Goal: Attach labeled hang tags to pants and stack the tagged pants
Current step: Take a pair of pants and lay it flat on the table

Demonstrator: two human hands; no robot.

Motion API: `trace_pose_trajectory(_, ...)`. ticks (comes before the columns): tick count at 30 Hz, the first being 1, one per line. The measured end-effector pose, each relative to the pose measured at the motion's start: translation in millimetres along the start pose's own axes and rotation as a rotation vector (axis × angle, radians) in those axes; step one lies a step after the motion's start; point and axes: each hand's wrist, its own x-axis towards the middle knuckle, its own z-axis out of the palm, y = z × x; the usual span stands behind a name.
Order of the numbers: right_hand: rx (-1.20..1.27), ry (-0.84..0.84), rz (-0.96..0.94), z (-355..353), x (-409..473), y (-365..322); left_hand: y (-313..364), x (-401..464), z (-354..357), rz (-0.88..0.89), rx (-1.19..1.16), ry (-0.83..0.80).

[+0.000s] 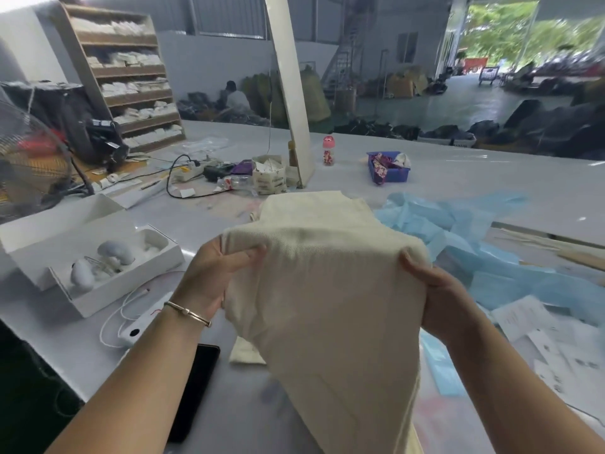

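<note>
I see the cream pants (327,290) stretched between both hands, left hand (209,276) and right hand (435,296) fingers pinching opposite edges, the length hanging down toward me.

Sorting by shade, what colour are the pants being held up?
Plain cream pants, seen clearly in the head view.

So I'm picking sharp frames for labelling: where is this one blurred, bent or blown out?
Head view: the cream pants, left hand and right hand are fairly sharp; the white post leans from wide-angle distortion; the doorway is overexposed and smeared; the papers at lower right are motion-blurred.
</note>
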Motion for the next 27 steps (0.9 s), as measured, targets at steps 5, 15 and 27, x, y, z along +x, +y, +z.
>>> trace_pose_trajectory(5, -0.149, -0.019, -0.262, 0, -65, -44, 54, -52, 38, 0.476, 0.872, 0.514)
trace_pose_trajectory(15, -0.477, 0.087, -0.722, -45, -247, -103, 104, -208, 135, 0.488, 0.379, 0.317)
trace_pose_trajectory(27, -0.547, -0.203, -0.49, -90, -345, -101, 95, -294, 231, 0.357, 1.199, -0.07)
